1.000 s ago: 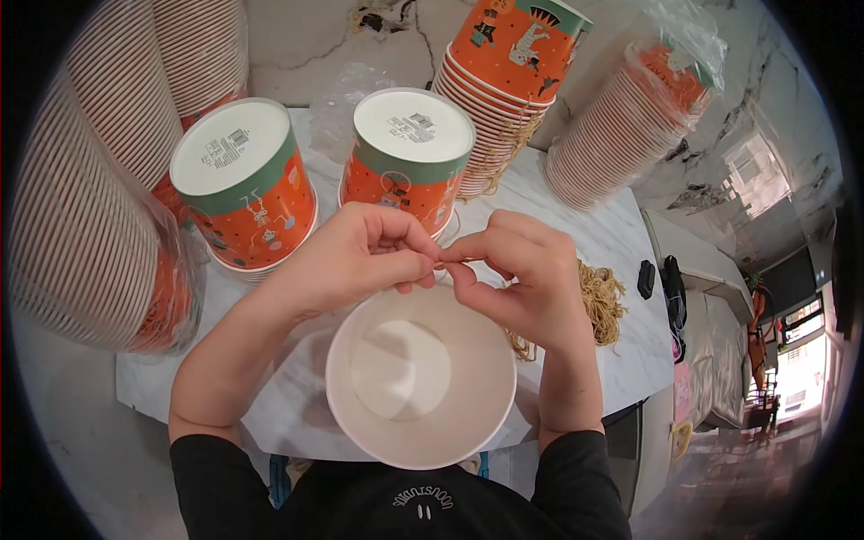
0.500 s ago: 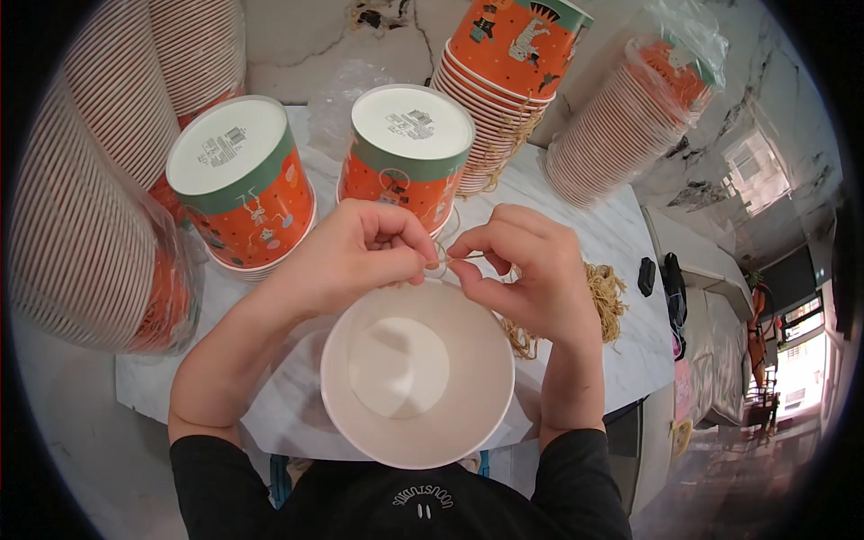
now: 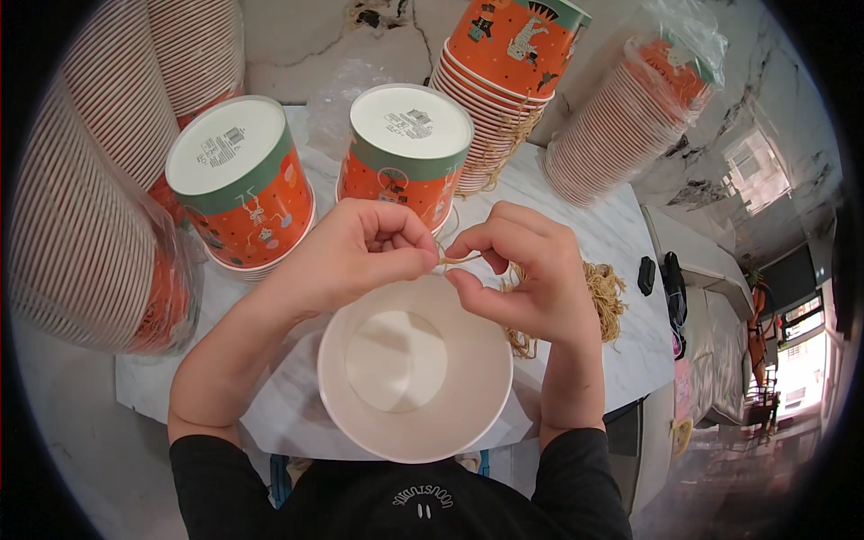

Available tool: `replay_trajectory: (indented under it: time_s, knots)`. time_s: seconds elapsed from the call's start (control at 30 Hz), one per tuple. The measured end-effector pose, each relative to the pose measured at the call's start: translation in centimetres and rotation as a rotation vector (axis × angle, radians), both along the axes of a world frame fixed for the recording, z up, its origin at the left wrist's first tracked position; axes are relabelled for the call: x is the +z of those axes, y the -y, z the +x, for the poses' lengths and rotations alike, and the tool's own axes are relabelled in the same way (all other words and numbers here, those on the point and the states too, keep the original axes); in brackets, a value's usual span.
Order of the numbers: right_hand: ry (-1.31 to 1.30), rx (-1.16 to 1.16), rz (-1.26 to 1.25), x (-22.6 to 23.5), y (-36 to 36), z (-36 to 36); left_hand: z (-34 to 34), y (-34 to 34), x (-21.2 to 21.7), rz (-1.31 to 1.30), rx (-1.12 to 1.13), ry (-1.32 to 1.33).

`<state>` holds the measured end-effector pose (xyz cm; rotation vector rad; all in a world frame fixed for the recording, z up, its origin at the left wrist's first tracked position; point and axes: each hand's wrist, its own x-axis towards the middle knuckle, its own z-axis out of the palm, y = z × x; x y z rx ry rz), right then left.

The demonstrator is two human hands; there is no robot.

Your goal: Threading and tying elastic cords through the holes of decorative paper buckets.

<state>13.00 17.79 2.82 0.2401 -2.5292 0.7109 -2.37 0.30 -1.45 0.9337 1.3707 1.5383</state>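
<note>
Just above the far rim of a white paper bucket [image 3: 396, 360], my two hands meet at a thin tan string [image 3: 461, 260]. My left hand [image 3: 378, 252] pinches the string between thumb and forefinger, the other fingers curled in. My right hand [image 3: 522, 270] is closed around the same string, with its thumb slightly apart from the forefinger. The bucket stands mouth up, its inside plain white. Behind my right wrist lies a bundle of tan string [image 3: 605, 301], partly hidden by the hand.
Two upside-down orange and green buckets [image 3: 241, 184] [image 3: 405, 153] stand beyond my hands. A tall nested bucket stack [image 3: 495, 108] draped with string is behind them. Plastic-wrapped stacks stand at left [image 3: 85, 243] and far right [image 3: 621, 117]. A small black object [image 3: 646, 276] lies at the table's right edge.
My right thumb has parted a little from its forefinger, and the string between my hands shows more plainly. The white bucket has shifted very slightly.
</note>
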Motion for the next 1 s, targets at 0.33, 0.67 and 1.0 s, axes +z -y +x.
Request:
replay_trajectory:
  time_s: [0.33,0.67,1.0]
  knots:
    - [-0.082,-0.036,-0.009,-0.8,0.6,-0.4,0.2,0.2,0.2,-0.013,-0.027,-0.039]
    - [-0.146,-0.063,-0.003,-1.5,0.6,-0.7,0.4,-0.2,-0.2,0.001,0.021,-0.016]
    - [-0.086,-0.012,-0.043,-0.9,-0.5,-0.4,0.5,-0.3,-0.1,0.028,0.076,0.0]
